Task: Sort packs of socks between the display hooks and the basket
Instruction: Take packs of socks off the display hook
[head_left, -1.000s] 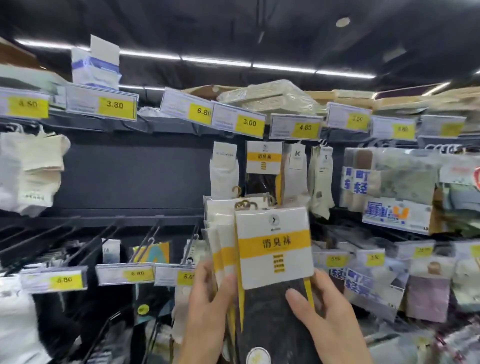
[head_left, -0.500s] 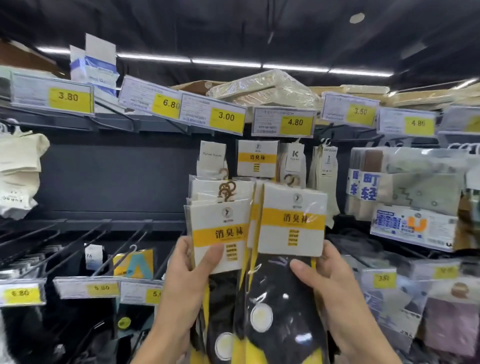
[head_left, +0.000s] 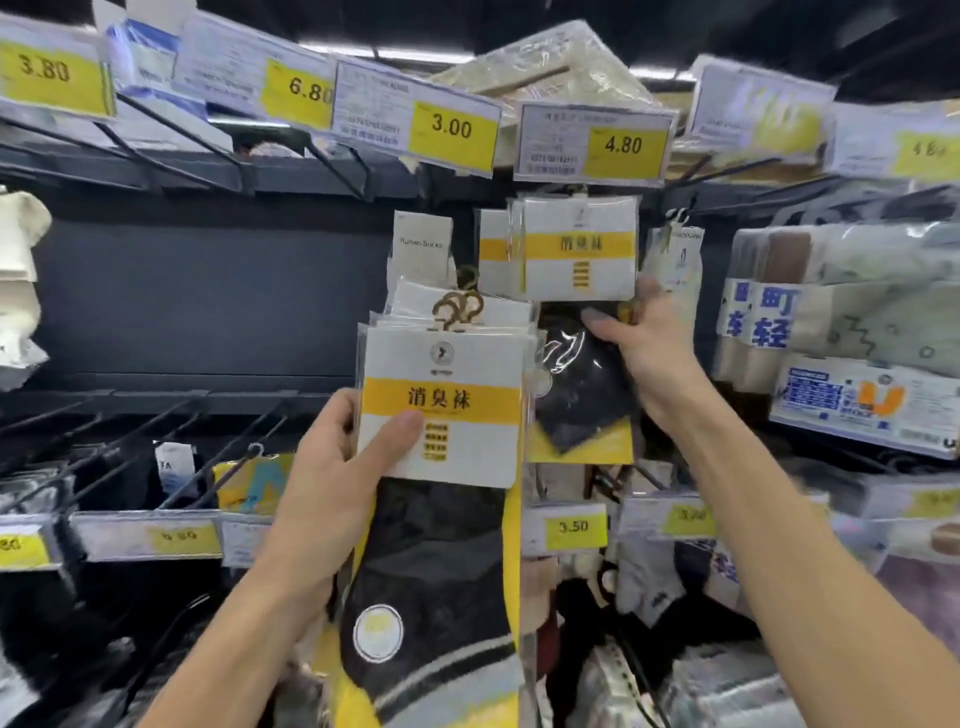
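The left hand (head_left: 332, 483) is gripping a stack of sock packs (head_left: 441, 410), thumb across the front card, keeping them ready at chest height. The right hand (head_left: 644, 343) is pinching one pack (head_left: 579, 249), lifting it toward a hook under the 4.80 tag (head_left: 592, 143). Each pack is clear-wrapped, showing dark socks, with a white, yellow-banded card.

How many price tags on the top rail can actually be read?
4: 3.80 at far left, then 6.80, 3.00 and 4.80 at centre. Tags further right are too blurred.
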